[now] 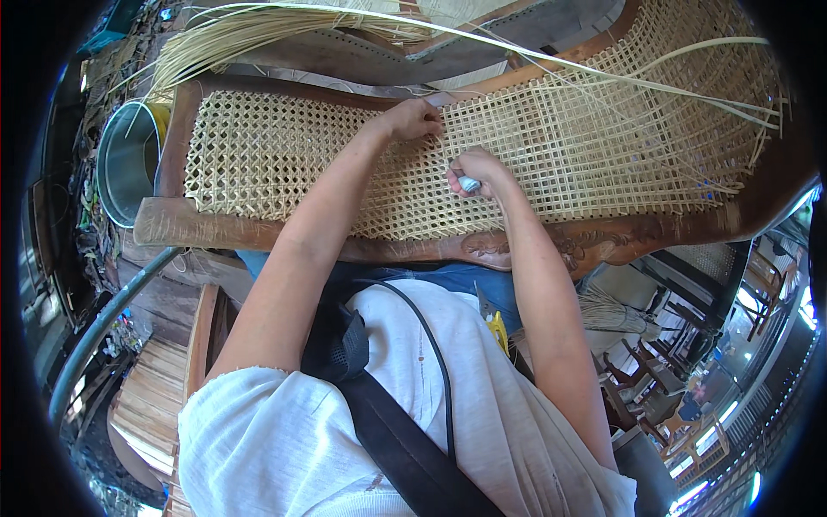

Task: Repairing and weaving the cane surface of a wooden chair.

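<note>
A woven cane panel (258,146) fills a carved wooden frame (250,231) lying across in front of me. My left hand (415,121) is at the panel's far side, fingers curled and pressed together low over the weave; whatever is between them is too small to tell. Closer to me and to the right, my right hand (478,175) is closed round a small tool with a pale blue-white handle (469,183), held just above the cane. The tool's working end is hidden. Toward the right, the weave has loose strands and is more open.
Long pale cane strips (551,60) cross the frame's far right. A bundle of thin cane strands (233,43) lies over the far left corner. A metal bucket (127,164) stands left of the frame. A yellow-handled cutter (497,332) is at my waist. Chairs (655,370) stand at the right.
</note>
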A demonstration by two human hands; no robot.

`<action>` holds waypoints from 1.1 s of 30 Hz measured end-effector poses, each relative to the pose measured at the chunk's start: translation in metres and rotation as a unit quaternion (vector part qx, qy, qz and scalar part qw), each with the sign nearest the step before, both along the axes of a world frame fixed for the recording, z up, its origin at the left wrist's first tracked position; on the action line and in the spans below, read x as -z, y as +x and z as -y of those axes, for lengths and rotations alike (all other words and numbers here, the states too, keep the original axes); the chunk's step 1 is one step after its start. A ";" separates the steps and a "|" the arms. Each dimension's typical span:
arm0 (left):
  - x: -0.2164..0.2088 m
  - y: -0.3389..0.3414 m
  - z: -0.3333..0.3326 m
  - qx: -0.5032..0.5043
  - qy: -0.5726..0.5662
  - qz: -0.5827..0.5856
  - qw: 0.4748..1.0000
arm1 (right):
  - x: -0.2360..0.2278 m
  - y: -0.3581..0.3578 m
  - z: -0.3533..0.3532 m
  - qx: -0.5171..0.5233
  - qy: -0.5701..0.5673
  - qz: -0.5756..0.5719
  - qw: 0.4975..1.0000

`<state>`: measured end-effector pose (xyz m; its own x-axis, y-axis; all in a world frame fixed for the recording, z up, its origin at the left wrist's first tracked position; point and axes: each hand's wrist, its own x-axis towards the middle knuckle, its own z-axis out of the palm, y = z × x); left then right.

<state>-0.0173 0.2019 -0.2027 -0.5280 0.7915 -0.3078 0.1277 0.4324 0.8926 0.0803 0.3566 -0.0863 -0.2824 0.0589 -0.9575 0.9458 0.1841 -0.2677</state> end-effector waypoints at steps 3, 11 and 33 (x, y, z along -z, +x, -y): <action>0.001 -0.001 -0.001 0.004 -0.027 0.025 0.999 | -0.002 -0.006 -0.003 -0.037 -0.009 0.029 0.999; -0.013 0.000 -0.005 0.010 -0.066 0.017 0.998 | -0.001 -0.014 -0.005 -0.059 0.002 0.062 0.996; -0.048 -0.019 0.004 -0.074 0.155 0.287 0.942 | -0.015 0.013 0.000 0.011 0.002 -0.015 1.000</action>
<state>-0.0367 0.1974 -0.1548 -0.4567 0.8213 -0.3418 -0.4557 0.1140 0.8828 0.0931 0.3570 -0.0714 -0.3091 0.0685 -0.9486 0.9413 0.1641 -0.2949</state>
